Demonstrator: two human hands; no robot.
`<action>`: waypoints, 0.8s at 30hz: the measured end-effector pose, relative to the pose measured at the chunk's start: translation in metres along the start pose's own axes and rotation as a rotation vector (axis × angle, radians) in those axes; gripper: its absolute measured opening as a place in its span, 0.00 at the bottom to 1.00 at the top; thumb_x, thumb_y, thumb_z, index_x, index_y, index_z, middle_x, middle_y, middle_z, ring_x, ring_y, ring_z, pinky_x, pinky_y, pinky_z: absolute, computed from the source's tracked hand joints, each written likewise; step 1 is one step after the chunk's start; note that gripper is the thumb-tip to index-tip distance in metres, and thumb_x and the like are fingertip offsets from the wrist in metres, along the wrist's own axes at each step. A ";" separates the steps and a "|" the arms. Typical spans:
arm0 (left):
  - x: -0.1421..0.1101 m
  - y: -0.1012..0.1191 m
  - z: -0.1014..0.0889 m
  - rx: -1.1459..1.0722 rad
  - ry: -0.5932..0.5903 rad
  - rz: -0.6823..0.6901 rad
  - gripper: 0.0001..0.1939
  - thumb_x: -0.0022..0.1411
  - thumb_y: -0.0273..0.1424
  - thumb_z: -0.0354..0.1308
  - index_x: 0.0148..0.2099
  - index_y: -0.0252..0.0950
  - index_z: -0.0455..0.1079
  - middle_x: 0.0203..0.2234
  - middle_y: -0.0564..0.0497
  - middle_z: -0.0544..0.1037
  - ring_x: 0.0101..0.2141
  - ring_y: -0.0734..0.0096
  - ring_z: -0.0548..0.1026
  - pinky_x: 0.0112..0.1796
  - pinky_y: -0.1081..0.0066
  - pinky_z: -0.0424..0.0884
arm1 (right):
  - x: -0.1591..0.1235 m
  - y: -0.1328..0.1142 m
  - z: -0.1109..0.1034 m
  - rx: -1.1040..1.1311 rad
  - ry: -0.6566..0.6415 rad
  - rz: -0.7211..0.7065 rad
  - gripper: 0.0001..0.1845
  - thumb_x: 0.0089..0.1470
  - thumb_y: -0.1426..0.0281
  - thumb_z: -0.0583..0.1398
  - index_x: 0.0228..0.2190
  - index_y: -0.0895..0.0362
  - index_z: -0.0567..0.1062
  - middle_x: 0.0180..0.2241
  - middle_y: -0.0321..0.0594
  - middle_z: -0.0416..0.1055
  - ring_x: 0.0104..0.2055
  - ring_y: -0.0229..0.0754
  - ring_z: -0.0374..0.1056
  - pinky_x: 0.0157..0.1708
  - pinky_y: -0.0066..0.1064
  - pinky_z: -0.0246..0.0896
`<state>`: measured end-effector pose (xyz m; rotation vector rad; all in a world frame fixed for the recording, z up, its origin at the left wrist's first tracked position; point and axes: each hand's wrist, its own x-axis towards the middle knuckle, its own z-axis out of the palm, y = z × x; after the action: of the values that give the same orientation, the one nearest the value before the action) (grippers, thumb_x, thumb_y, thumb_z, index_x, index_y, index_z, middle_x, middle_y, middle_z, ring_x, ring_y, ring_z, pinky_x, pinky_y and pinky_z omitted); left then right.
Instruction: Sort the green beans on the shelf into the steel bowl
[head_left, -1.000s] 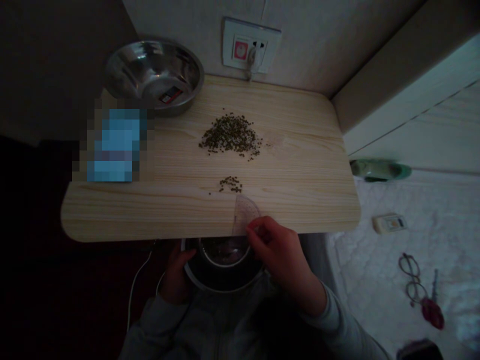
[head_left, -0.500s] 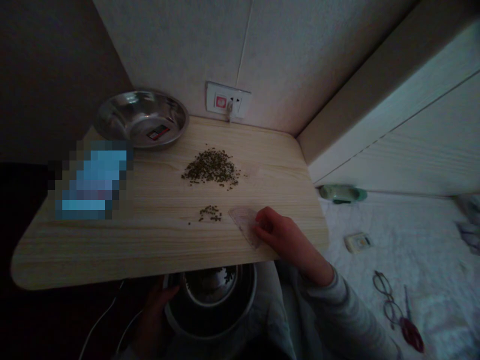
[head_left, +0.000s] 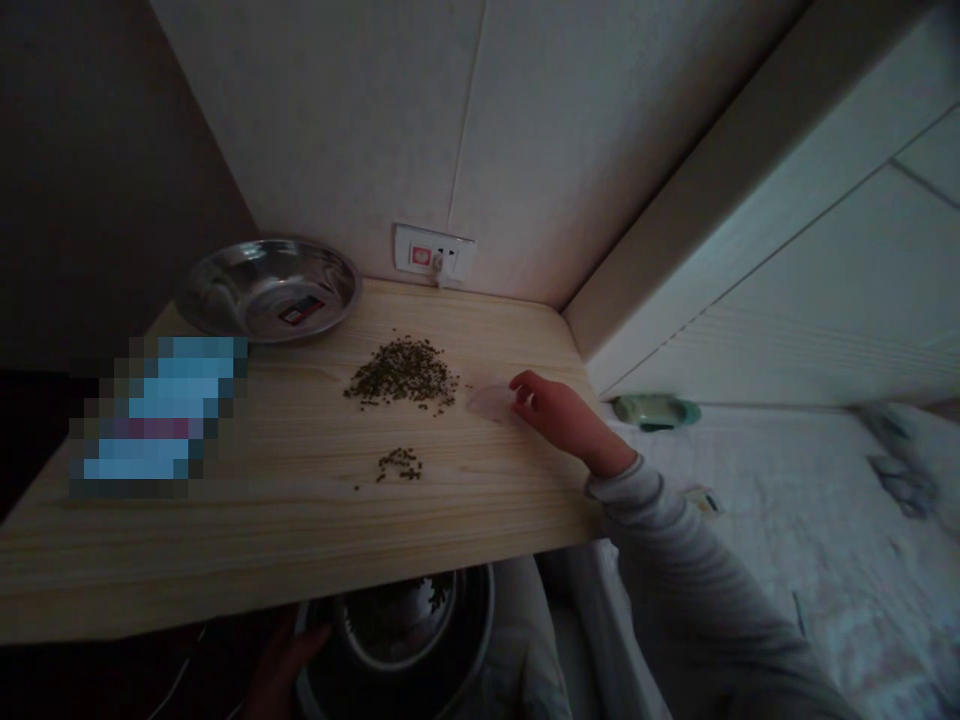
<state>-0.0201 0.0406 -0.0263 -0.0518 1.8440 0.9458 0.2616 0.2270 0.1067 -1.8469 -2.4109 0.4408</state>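
Observation:
My right hand (head_left: 551, 415) pinches a clear, thin plastic protractor (head_left: 491, 402) and holds it at the right side of a heap of small dark green-brown beans (head_left: 405, 372) on the wooden table. A smaller scatter of the same beans (head_left: 400, 464) lies nearer the front edge. Below that edge, over my lap, is a shiny metal bowl (head_left: 397, 625) with a dark, reflective inside. My left hand (head_left: 289, 655) is at its left rim, dim and partly hidden, with the fingers closed over the rim.
Another steel bowl (head_left: 274, 290) with a label stands at the back left of the table (head_left: 247, 560). Before it lies a blurred-out blue screen (head_left: 161, 405). A wall socket (head_left: 433, 255) holds a plug. To the right, a green bottle (head_left: 656, 411) lies on a white quilted cover (head_left: 757, 480).
My right hand has moved away from me across the table with the protractor, from beside the small scatter to beside the larger heap. My view has tilted up slightly. My left hand stays at the bowl.

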 end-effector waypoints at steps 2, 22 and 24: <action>0.002 -0.001 -0.001 -0.001 -0.015 0.063 0.11 0.32 0.27 0.61 0.25 0.41 0.70 0.14 0.52 0.73 0.41 0.44 0.73 0.45 0.51 0.66 | 0.006 0.002 -0.002 -0.017 0.013 -0.010 0.13 0.51 0.74 0.55 0.41 0.57 0.67 0.33 0.39 0.73 0.31 0.38 0.67 0.31 0.27 0.56; -0.046 0.012 0.000 -0.187 -0.100 0.029 0.18 0.38 0.32 0.61 0.37 0.38 0.74 0.27 0.50 0.79 0.41 0.48 0.74 0.45 0.53 0.67 | 0.028 0.006 -0.012 0.170 0.028 -0.183 0.08 0.50 0.75 0.53 0.34 0.58 0.69 0.29 0.38 0.70 0.27 0.35 0.61 0.28 0.25 0.55; -0.052 0.015 0.001 -0.233 -0.143 -0.011 0.15 0.38 0.31 0.61 0.35 0.37 0.73 0.26 0.51 0.79 0.40 0.50 0.74 0.44 0.55 0.67 | 0.022 -0.002 -0.010 0.273 0.012 -0.213 0.07 0.50 0.74 0.54 0.33 0.59 0.70 0.29 0.37 0.70 0.26 0.34 0.60 0.28 0.25 0.55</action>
<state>-0.0012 0.0323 0.0235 -0.1331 1.5952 1.1243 0.2561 0.2493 0.1148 -1.4613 -2.3652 0.6958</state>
